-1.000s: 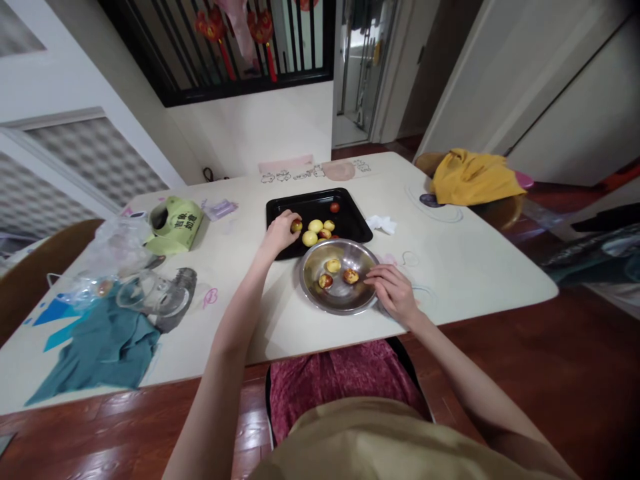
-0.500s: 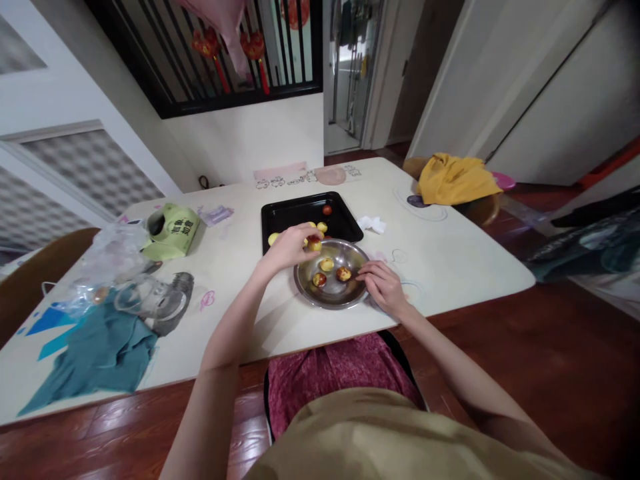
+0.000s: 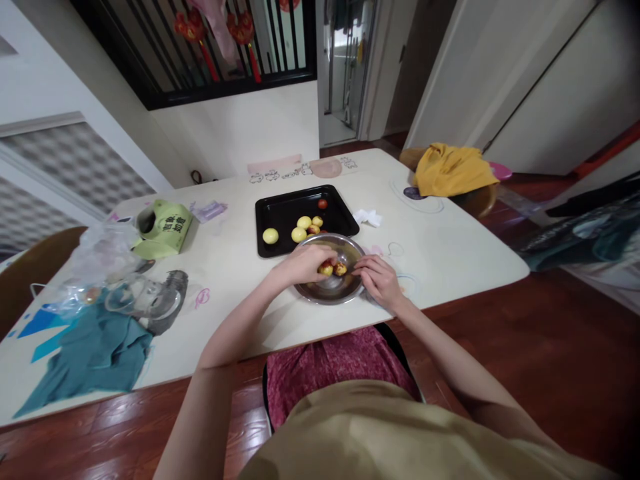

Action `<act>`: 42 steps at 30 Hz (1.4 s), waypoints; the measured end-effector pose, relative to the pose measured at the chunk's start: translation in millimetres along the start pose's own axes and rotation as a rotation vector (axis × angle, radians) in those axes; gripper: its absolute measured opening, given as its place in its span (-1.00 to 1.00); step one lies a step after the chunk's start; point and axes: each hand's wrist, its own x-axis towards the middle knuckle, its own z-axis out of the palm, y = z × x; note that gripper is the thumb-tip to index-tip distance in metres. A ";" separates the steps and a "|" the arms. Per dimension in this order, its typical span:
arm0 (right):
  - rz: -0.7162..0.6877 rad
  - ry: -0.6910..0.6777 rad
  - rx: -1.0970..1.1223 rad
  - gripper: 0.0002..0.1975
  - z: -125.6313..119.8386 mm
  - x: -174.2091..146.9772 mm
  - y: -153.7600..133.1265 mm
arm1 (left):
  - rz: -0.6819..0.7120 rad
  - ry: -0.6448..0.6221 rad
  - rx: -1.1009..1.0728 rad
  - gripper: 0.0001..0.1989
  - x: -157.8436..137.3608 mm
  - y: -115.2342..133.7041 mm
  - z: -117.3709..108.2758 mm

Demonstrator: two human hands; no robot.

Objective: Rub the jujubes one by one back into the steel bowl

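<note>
A round metal bowl [image 3: 333, 293] sits near the table's front edge. My left hand [image 3: 307, 263] reaches down into it, fingers curled round a yellow-and-red mottled fruit [image 3: 326, 268]. Right beside that lies another mottled fruit [image 3: 341, 269]; my left hand hides part of the bowl's inside. With its fingertips closed at the bowl's right rim, my right hand [image 3: 380, 279] grips the edge. Behind the bowl a black tray [image 3: 280, 207] holds several yellow fruits [image 3: 304, 223], some with red patches, and one small dark red fruit [image 3: 323, 204].
A crumpled white tissue [image 3: 369, 217] lies right of the tray. On the left are a green bag [image 3: 173, 230], clear plastic [image 3: 107, 257] and a teal cloth [image 3: 97, 350]. A yellow cloth [image 3: 453, 170] hangs over a chair at the far right.
My left hand has moved from over the tray-side rim down into the bowl with the fruit. More fruits in the tray now show. My right hand stays at the rim.
</note>
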 end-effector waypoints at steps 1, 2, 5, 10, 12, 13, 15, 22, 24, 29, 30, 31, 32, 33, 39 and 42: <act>-0.011 0.001 -0.004 -0.69 -0.4 0.5 -0.3 | -0.001 -0.008 0.012 -0.80 0.5 3.0 2.5; -0.023 0.002 -0.010 -0.70 -0.7 0.9 -0.7 | -0.004 -0.017 0.022 -0.80 1.0 5.9 5.5; -0.048 -0.001 -0.029 -0.69 -1.3 1.9 -1.5 | -0.015 -0.043 0.052 -0.76 2.4 12.9 15.8; -0.044 0.006 -0.017 -0.68 -0.6 1.4 -1.1 | -0.004 -0.081 0.099 -0.71 4.3 17.3 28.8; -0.039 0.008 -0.005 -0.68 -0.3 0.8 -0.3 | 0.002 -0.094 0.107 -0.71 4.8 17.6 30.3; -0.033 0.005 -0.001 -0.68 -0.2 0.6 0.1 | 0.004 -0.100 0.110 -0.70 4.9 17.8 30.2; -0.014 -0.007 0.003 -0.68 -0.2 0.1 0.6 | 0.003 -0.115 0.115 -0.67 4.9 18.7 28.8; 0.017 -0.018 0.021 -0.68 0.1 -0.6 1.1 | -0.029 -0.130 0.091 -0.70 5.0 18.2 24.5; 0.027 -0.017 0.027 -0.67 0.1 -0.4 1.2 | -0.030 -0.105 0.077 -0.71 4.8 15.1 23.1; 0.009 -0.022 0.009 -0.68 -0.8 0.6 -0.2 | 0.007 0.012 0.071 -0.77 2.9 4.1 14.8; 0.004 -0.021 0.007 -0.68 -1.5 0.8 -0.7 | 0.015 0.052 0.073 -0.78 2.3 1.3 13.9; 0.004 -0.016 0.009 -0.67 -2.6 1.3 -0.9 | 0.023 0.101 0.070 -0.79 1.6 -2.1 13.9; 0.010 -0.007 0.015 -0.67 -4.0 2.2 -0.9 | 0.034 0.160 0.059 -0.78 0.5 -6.0 15.3; 0.022 0.008 0.025 -0.66 -5.8 3.7 -0.5 | 0.046 0.229 0.040 -0.76 -1.0 -10.7 18.0; 0.125 0.075 0.061 -0.65 -16.1 38.1 20.1 | 0.121 0.620 -0.209 -0.72 -26.2 -46.0 51.4; 0.159 0.030 0.042 -0.68 -10.8 68.3 43.8 | 0.119 0.712 -0.381 -0.71 -41.4 -57.1 65.5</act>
